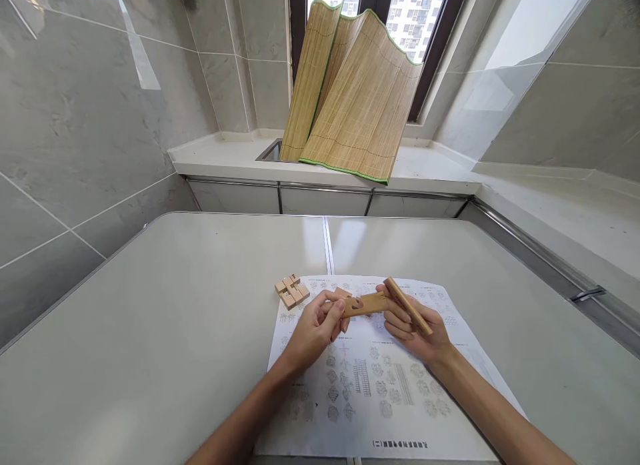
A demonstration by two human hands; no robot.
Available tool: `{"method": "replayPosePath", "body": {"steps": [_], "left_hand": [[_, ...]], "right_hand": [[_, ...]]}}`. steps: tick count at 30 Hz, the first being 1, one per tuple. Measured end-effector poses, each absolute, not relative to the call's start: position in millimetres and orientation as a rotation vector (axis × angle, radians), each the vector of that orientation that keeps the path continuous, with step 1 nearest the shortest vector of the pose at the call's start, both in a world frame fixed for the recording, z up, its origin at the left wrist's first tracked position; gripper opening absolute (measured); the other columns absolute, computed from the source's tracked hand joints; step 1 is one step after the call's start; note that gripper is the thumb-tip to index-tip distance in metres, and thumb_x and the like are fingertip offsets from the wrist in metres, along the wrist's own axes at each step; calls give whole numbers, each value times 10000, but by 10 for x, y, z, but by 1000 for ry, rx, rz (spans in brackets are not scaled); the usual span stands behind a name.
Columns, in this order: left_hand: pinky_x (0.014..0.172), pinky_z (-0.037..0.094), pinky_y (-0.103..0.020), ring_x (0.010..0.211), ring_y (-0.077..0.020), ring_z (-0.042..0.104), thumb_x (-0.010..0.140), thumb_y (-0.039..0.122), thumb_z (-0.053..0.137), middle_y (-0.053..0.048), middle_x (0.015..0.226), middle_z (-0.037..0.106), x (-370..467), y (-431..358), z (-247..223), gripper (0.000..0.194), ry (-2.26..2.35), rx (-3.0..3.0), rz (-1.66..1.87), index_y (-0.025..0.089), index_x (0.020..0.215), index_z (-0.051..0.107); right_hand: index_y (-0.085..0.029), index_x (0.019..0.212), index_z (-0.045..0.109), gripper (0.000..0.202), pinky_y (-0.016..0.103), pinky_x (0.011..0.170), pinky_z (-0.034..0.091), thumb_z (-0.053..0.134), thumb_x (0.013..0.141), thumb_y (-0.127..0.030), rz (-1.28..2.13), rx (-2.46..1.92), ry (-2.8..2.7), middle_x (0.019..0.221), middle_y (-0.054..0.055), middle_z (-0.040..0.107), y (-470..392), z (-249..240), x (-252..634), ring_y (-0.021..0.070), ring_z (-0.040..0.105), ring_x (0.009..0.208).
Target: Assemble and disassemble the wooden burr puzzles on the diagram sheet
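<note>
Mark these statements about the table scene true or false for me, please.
1. Both hands hold wooden pieces. True: the left hand grips a notched wooden bar, the right hand a second wooden bar.
2. The printed sheet hangs on the wall. False: it lies flat on the table.
3. A small wooden block cluster rests at the sheet's corner. True.
4. The bamboo mat lies rolled on the table. False: it leans against the window.
</note>
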State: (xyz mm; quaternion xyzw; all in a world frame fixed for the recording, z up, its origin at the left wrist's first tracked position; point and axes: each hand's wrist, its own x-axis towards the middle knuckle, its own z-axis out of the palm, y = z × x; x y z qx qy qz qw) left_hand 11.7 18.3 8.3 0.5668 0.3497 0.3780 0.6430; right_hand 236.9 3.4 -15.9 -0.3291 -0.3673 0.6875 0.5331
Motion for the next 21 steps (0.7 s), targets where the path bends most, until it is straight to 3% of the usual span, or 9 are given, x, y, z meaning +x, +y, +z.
{"method": "replayPosePath", "body": {"steps": [4, 10, 14, 21], "left_hand": [[559, 318, -236, 539, -101, 394, 971, 527, 526, 48, 654, 537, 82, 218, 110, 322, 938, 1371, 955, 206, 954, 526], [537, 295, -245, 574, -135, 449, 984, 511, 497, 14, 645, 551, 78, 219, 46, 356, 1125, 1616, 926, 185, 888, 606], [533, 301, -254, 545, -142, 443, 973, 506, 514, 6, 619, 564, 70, 208, 24, 370, 1146, 1697, 906, 191, 811, 622], [532, 258, -267, 490, -147, 435, 935, 435, 574, 22, 533, 521, 79, 201, -29, 363, 1374, 1882, 934, 216, 647, 545]], "right_hand": [[-200, 1243, 704, 407, 261, 438, 279, 581, 924, -420, 1493, -893, -913, 649, -51, 310, 87, -131, 2378, 123, 202, 511], [-260, 1271, 699, 454, 327, 668, 441, 565, 954, -556, 817, -1501, -1321, 880, 32, 671, 152, -248, 2311, 189, 515, 697], [-259, 1197, 721, 431, 352, 684, 465, 498, 985, -560, 586, -1598, -1526, 813, 34, 712, 153, -326, 2310, 208, 574, 667], [-262, 1167, 699, 401, 411, 816, 519, 452, 1010, -537, 509, -1551, -1601, 1070, 85, 744, 175, -399, 2331, 268, 668, 911]]}}
